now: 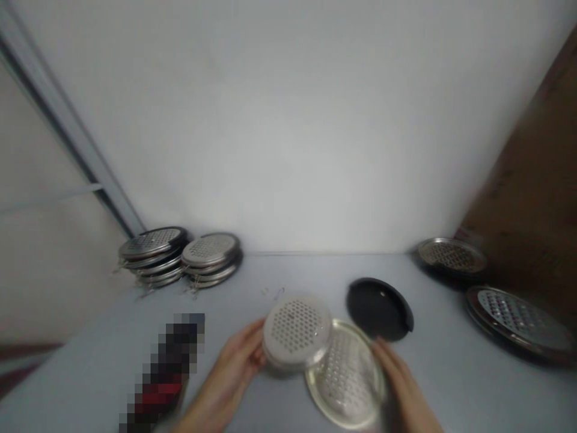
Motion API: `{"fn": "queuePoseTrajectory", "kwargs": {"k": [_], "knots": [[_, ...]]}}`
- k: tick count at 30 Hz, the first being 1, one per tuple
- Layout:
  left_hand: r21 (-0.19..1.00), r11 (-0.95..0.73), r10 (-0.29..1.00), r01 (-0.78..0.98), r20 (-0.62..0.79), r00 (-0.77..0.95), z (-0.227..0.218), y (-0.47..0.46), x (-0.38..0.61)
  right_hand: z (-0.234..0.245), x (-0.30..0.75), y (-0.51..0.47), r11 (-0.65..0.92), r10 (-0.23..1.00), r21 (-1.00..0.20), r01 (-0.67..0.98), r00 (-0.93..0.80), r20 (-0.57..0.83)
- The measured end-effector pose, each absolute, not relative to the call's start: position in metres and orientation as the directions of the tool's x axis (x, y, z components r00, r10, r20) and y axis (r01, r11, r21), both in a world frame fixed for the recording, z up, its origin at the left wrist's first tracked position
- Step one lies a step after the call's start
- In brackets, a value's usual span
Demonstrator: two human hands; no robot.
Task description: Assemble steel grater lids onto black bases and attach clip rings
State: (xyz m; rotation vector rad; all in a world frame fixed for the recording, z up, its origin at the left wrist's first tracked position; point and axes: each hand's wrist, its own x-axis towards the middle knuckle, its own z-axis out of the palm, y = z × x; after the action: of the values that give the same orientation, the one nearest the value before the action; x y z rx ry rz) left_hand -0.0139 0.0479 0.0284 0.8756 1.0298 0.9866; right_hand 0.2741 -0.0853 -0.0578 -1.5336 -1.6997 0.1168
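As I look in through the head camera, a white wall point(288, 120) fills the upper frame, with a brown panel point(532, 156) at the far right and a pale grey tabletop point(451, 391) below. At the upper left of the table sit two stacks of perforated steel strainers point(153, 255), side by side. Two more strainers point(518, 322) lie at the right edge, and a black round lid point(379, 308) rests at centre. A pixelated object point(164, 373) at the lower left is too blurred to name. My left hand point(237, 361) is curled around the edge of a white perforated disc point(297, 332), holding it. That disc overlaps a steel perforated disc point(347, 376) on the table. My right hand point(399, 379) is beside the steel disc, fingers partly open against its rim; I cannot tell whether it has hold.
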Motion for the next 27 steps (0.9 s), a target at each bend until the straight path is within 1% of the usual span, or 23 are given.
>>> {"fn": "queuePoseTrajectory", "kwargs": {"k": [3, 4, 6, 7, 9, 11, 13, 16, 18, 20, 23, 27], "knots": [[0.946, 0.287, 0.927, -0.148, -0.236, 0.291, 0.009, 0.031, 0.004, -0.06, 0.256, -0.07, 0.28, 0.869, -0.561, 0.779, 0.042, 0.492], [0.967, 0.241, 0.93, -0.083, -0.206, 0.305, 0.004, 0.028, 0.007, -0.06, 0.25, -0.066, 0.283, 0.87, -0.558, 0.78, 0.036, 0.491], [0.992, 0.067, 0.954, 0.105, -0.095, 0.284, -0.001, 0.026, 0.007, -0.061, 0.242, -0.059, 0.281, 0.873, -0.544, 0.791, 0.024, 0.486], [0.975, -0.043, 0.966, 0.219, -0.016, 0.258, -0.001, 0.026, 0.005, -0.062, 0.24, -0.057, 0.281, 0.875, -0.533, 0.798, 0.015, 0.484], [0.87, -0.239, 0.962, 0.432, 0.15, 0.229, 0.003, 0.027, -0.001, -0.066, 0.24, -0.056, 0.291, 0.878, -0.503, 0.814, -0.019, 0.478], [0.752, -0.352, 0.934, 0.557, 0.245, 0.26, 0.01, 0.026, -0.007, -0.068, 0.245, -0.057, 0.319, 0.88, -0.461, 0.828, -0.078, 0.468], [0.694, -0.402, 0.913, 0.597, 0.26, 0.313, 0.018, 0.024, -0.009, -0.068, 0.25, -0.058, 0.334, 0.877, -0.423, 0.842, -0.114, 0.467], [0.66, -0.43, 0.897, 0.616, 0.235, 0.374, 0.022, 0.018, -0.006, -0.064, 0.253, -0.061, 0.35, 0.866, -0.393, 0.85, -0.134, 0.481], [0.621, -0.443, 0.889, 0.646, 0.208, 0.409, 0.019, 0.013, -0.005, -0.06, 0.25, -0.064, 0.36, 0.862, -0.403, 0.842, -0.134, 0.489], [0.569, -0.475, 0.872, 0.671, 0.201, 0.446, 0.011, 0.009, -0.006, -0.055, 0.245, -0.067, 0.344, 0.862, -0.438, 0.831, -0.095, 0.497], [0.475, -0.563, 0.824, 0.677, 0.253, 0.507, -0.008, 0.002, -0.012, -0.048, 0.24, -0.071, 0.339, 0.862, -0.472, 0.814, -0.067, 0.503], [0.277, -0.625, 0.77, 0.73, 0.372, 0.518, -0.03, -0.007, -0.017, -0.041, 0.241, -0.071, 0.374, 0.857, -0.443, 0.815, -0.12, 0.502]]}}
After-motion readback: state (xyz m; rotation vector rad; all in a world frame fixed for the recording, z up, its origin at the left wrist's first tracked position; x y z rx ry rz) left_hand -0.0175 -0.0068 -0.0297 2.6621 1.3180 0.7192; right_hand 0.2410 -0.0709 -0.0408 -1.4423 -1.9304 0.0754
